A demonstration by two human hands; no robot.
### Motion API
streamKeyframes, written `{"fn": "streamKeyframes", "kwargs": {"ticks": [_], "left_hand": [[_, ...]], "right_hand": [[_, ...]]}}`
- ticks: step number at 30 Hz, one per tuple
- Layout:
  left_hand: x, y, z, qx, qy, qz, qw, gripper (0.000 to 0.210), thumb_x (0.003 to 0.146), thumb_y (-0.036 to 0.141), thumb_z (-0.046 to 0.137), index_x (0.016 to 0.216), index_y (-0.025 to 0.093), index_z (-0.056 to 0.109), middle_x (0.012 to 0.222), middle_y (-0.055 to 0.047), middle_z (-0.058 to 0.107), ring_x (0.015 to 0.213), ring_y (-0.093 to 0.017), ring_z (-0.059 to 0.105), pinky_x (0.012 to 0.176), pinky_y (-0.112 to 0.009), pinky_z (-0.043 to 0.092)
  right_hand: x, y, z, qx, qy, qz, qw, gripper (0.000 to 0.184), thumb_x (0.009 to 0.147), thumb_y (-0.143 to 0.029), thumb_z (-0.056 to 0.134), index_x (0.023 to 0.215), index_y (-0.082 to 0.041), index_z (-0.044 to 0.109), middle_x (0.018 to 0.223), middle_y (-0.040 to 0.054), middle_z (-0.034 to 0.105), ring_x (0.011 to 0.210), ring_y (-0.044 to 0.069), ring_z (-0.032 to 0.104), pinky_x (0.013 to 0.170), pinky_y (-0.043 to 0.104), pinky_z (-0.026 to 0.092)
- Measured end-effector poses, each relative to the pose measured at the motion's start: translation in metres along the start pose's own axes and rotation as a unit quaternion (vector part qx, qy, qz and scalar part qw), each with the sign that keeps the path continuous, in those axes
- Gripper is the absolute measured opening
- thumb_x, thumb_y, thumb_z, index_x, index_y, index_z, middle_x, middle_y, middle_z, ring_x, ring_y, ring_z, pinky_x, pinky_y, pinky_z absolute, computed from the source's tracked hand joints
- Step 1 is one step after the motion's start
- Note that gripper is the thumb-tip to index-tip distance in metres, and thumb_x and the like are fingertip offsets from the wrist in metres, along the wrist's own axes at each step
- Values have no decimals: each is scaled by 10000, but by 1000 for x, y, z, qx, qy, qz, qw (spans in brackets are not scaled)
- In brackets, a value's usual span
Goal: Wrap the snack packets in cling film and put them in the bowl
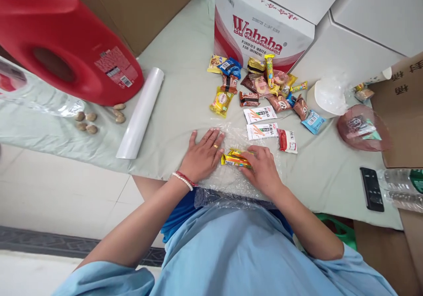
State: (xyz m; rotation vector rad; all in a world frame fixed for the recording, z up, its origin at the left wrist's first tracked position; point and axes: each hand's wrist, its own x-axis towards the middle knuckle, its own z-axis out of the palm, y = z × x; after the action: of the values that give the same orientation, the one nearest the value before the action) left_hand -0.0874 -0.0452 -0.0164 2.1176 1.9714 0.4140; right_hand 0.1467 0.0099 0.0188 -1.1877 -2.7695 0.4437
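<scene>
A sheet of clear plastic wrap [228, 181] lies spread at the table's near edge, its front part hanging over toward my lap. My left hand [203, 157] rests flat on its left side, fingers stretched out. On the wrap lie yellow snack packets [235, 158], bunched side by side. My right hand [262, 168] closes over their right end, thumb and fingers gripping them. Just beyond are two white snack sachets [262, 131] and a red-and-white packet [287, 140]. A pile of wrapped snacks [261, 84] sits farther back.
A white roll [140, 113] lies to the left, near several brown nuts [86, 123] and a large red jug [76, 49]. Behind the snacks stands a Wahaha carton [261, 31]. At right are a white cup [325, 99], a mesh-covered dish [360, 128] and a black phone [372, 189].
</scene>
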Motion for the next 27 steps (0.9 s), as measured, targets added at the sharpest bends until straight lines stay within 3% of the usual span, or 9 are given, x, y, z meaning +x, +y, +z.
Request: {"fn": "streamKeyframes", "kwargs": {"ticks": [5,9,11,14,19,27], "left_hand": [[0,-1,2,16,3,0,1000,590,1107,411,245,1645,203,367,1712,-130,363,1605,-289,318,1310,-654,58],[1,-2,4,28,6,5,1000,589,1106,423,248,1641,213,378,1712,-123,367,1603,-290,323,1312,-650,53],[1,-2,5,31,7,4,999,584,1104,420,259,1639,222,383,1711,-124,368,1599,-291,332,1312,-650,54],[1,-2,6,35,8,5,999,583,1102,408,264,1636,211,388,1712,-132,365,1596,-296,339,1309,-658,66],[1,-2,6,38,11,8,999,582,1103,407,269,1633,200,392,1711,-133,365,1591,-299,349,1308,-665,66],[1,-2,6,41,10,9,999,588,1111,427,261,1636,189,380,1718,-124,348,1601,-295,326,1306,-673,61]], "right_hand": [[-10,-2,-1,-32,9,-6,999,225,998,-305,654,1203,-262,737,1231,116,688,1123,331,525,898,485,456],[-14,6,-5,-16,36,19,999,238,996,-309,661,1208,-217,717,1252,121,678,1093,316,515,889,454,440],[-11,8,-8,-18,34,29,999,333,978,-334,690,1287,-209,686,1327,138,648,1104,326,508,906,461,436],[1,6,-13,-33,-2,25,999,500,940,-387,748,1394,-214,632,1378,151,632,1156,353,494,933,483,423],[16,2,-18,-52,-84,-6,995,429,941,-391,740,1320,-202,670,1291,157,670,1161,363,492,930,489,403],[13,12,-25,-41,-120,-24,992,478,922,-318,728,1363,-159,637,1335,153,652,1209,355,485,982,480,382]]}}
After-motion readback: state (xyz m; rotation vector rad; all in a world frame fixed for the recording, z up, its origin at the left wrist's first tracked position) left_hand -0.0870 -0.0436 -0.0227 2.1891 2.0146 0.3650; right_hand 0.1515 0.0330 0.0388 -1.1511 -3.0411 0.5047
